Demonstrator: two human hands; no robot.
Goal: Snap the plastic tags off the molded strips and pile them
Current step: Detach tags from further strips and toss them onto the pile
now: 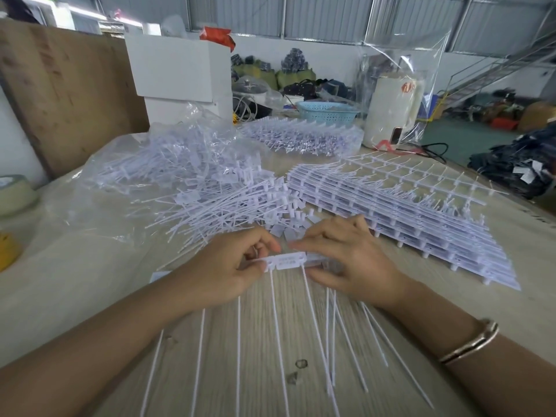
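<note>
Both hands are curled onto one white molded strip point(288, 260), held just above the counter point(90, 290) in front of the person. The left hand point(228, 266) pinches its left end between thumb and bent fingers; the right hand point(346, 260) grips the right end the same way, fingertips nearly meeting the left's across the middle. The strip's long axis runs left to right, and its flat rectangular tags sit side by side along it. From each tag a thin, stiff white tail point(276, 323) points back toward the person, fanning out over the pale wood-grain surface.

Just beyond the hands lies the loose pile of tags point(216, 203), a tangle of slim tails and small flat heads resting partly on crinkled clear plastic sheeting point(99, 188). To the right sits a neat stack of strips point(400, 215), layered like a grid, its long side running away and to the left. A second batch point(304, 136) lies farther back in clear wrap, near a pale blue perforated basket point(328, 111). A thin metallic bangle point(469, 341) circles the right wrist.
</note>
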